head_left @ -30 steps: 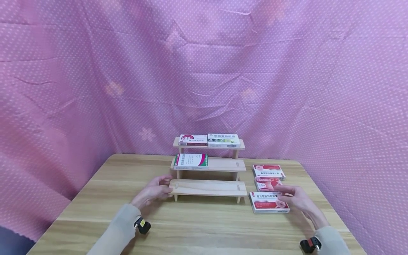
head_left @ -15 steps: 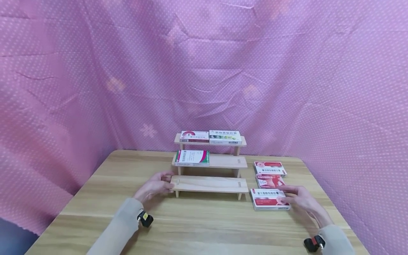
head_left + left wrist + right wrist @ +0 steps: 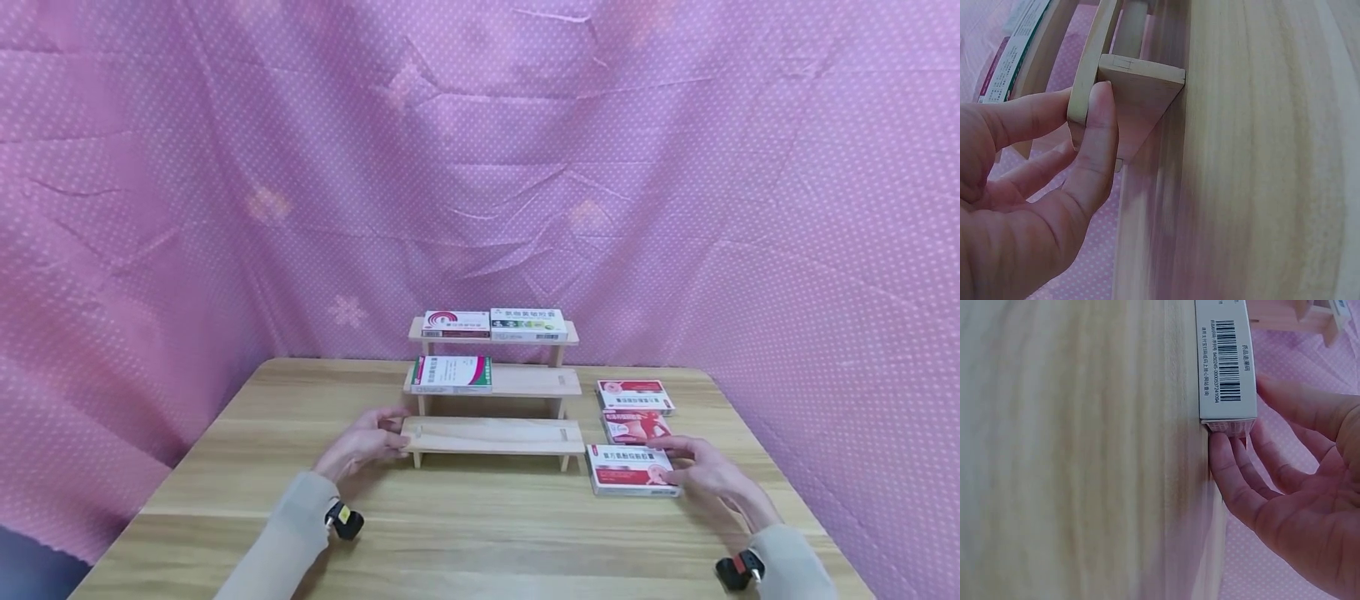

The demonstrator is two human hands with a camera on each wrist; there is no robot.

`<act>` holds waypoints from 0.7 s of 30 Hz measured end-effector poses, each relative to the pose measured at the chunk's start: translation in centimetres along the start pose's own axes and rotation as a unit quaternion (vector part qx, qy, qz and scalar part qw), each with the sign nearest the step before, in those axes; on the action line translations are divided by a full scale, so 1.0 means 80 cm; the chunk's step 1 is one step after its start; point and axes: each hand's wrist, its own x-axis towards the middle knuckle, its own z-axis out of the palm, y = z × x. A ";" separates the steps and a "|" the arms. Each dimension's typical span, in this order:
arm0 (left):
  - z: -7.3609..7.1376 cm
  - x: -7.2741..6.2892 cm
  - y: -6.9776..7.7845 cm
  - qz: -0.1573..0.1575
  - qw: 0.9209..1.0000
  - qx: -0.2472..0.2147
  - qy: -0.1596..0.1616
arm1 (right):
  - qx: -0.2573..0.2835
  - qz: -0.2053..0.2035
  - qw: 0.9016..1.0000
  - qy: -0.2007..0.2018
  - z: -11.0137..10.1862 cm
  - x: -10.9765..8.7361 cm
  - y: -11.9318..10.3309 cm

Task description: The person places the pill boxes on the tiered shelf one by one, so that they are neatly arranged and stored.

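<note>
In the head view my left hand (image 3: pixel 363 443) is at the left end of the lowest board of a three-step wooden display stand (image 3: pixel 491 435). The left wrist view shows thumb and fingers pinching that board end. At right, my right hand (image 3: pixel 708 473) holds the right end of a white and red medicine box (image 3: pixel 630 472) lying on the table. Its thumb (image 3: pixel 1225 456) is against the box end in the right wrist view, with another finger along the upper face. Beyond lie a red medicine box (image 3: pixel 633 426) and another red-and-white one (image 3: pixel 636 397).
On the top step sit a white and maroon box (image 3: pixel 456 324) and a white and green box (image 3: pixel 528 324). A white box with green and magenta edges (image 3: pixel 452 374) occupies the middle step's left half. Pink dotted cloth (image 3: pixel 480 192) hangs behind the wooden table (image 3: pixel 465 533).
The head view has shifted slightly. My left hand stays at the board's end. My right hand remains at the nearest box, which sits very slightly further left than half a second ago.
</note>
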 end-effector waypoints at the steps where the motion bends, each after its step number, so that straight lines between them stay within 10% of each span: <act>1: 0.000 -0.001 -0.001 -0.001 1.000 -0.005 0.002 | 0.000 0.004 1.000 0.001 0.000 0.000 0.000; 21: 0.002 0.002 0.002 -0.009 1.000 0.000 0.023 | -0.042 -0.023 0.998 -0.034 -0.003 -0.008 -0.005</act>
